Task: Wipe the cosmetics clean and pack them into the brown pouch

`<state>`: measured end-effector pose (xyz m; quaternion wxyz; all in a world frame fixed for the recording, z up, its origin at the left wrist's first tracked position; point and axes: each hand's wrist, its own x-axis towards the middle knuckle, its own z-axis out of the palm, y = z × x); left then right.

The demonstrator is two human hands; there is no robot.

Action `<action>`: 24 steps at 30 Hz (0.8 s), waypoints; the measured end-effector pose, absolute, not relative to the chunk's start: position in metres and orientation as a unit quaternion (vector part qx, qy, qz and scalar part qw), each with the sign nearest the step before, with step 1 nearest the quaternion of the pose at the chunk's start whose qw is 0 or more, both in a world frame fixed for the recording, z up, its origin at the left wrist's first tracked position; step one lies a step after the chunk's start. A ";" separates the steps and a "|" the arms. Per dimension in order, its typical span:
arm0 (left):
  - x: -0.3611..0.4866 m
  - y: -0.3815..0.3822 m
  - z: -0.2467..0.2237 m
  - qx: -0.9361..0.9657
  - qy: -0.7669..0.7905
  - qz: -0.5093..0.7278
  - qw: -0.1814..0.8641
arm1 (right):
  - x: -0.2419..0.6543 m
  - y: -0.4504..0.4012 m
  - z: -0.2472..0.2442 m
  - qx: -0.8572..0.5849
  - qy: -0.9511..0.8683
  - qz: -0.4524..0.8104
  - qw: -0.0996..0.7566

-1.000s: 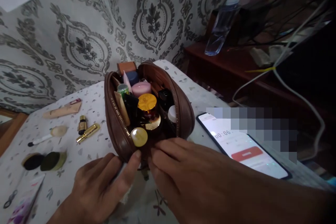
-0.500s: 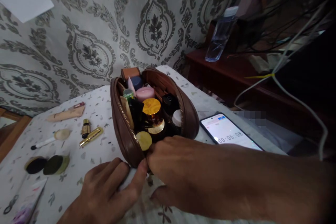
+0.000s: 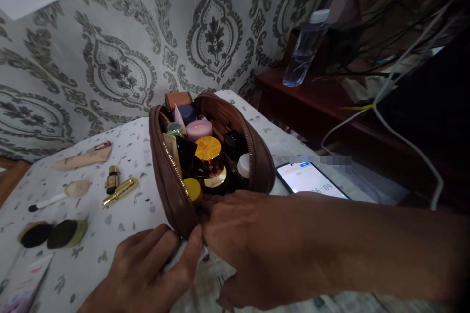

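A brown leather bag (image 3: 167, 190) lies unzipped on the white patterned cloth, packed with cosmetics. Inside are a gold-lidded jar (image 3: 208, 149), a pink round container (image 3: 199, 130), a yellow-lidded item (image 3: 193, 189) and a white cap (image 3: 244, 165). My left hand (image 3: 147, 269) grips the near end of the bag with thumb and curled fingers. Over the bag's near right edge reaches my right hand (image 3: 235, 234); its fingertips are hidden inside, and what they touch cannot be made out.
Left of the bag lie a beige tube (image 3: 82, 158), a brush (image 3: 60, 194), a gold tube (image 3: 120, 191) and an open compact (image 3: 66, 234). A lit phone (image 3: 308, 178) is at right. A bottle (image 3: 306, 49) stands on a dark red table (image 3: 271, 83).
The whole view has shifted slightly. The yellow-lidded item sits a little higher and more tilted in the bag, and my right hand reaches slightly deeper beside it.
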<state>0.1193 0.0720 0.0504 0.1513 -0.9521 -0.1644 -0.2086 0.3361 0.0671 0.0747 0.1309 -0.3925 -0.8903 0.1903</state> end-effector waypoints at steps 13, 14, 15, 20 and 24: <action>0.112 0.071 0.045 -0.958 -0.155 -0.197 0.137 | 0.322 0.097 0.118 -0.336 -0.867 0.300 -0.212; 0.113 0.071 0.046 -0.956 -0.158 -0.204 0.139 | 0.322 0.098 0.118 -0.329 -0.863 0.310 -0.226; 0.115 0.071 0.047 -0.955 -0.162 -0.208 0.138 | 0.322 0.099 0.118 -0.322 -0.861 0.320 -0.232; 0.121 0.069 0.053 -0.952 -0.162 -0.220 0.135 | 0.338 0.078 0.095 -0.342 -0.900 0.269 -0.008; 0.114 0.063 0.050 -0.954 -0.175 -0.211 0.120 | 0.348 0.044 0.066 -0.375 -0.879 0.194 0.222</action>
